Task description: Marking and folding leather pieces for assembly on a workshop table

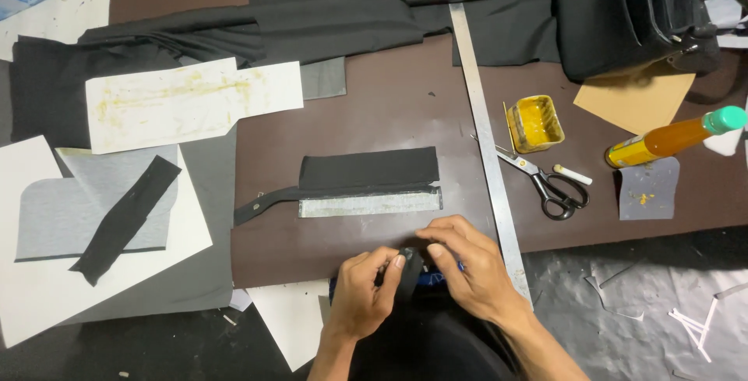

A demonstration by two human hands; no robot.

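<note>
Both hands are pinching a small black strip (409, 266) between them, left hand (360, 291) and right hand (466, 264) closing together. Beyond the fingers lie a folded black fabric piece (368, 169), steel ruler (487, 147) and scissors (549, 185) rightward.

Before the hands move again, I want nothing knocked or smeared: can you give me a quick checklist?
1. Small black piece pinched by left hand and right hand: ok.
2. Black strip on grey backing lies flat, untouched: ok.
3. Yellow glue pot upright, apart from hands: ok.
4. Scissors closed: ok.
5. Orange bottle lies on its side, capped: ok.
6. Glue wet: cannot tell.
</note>
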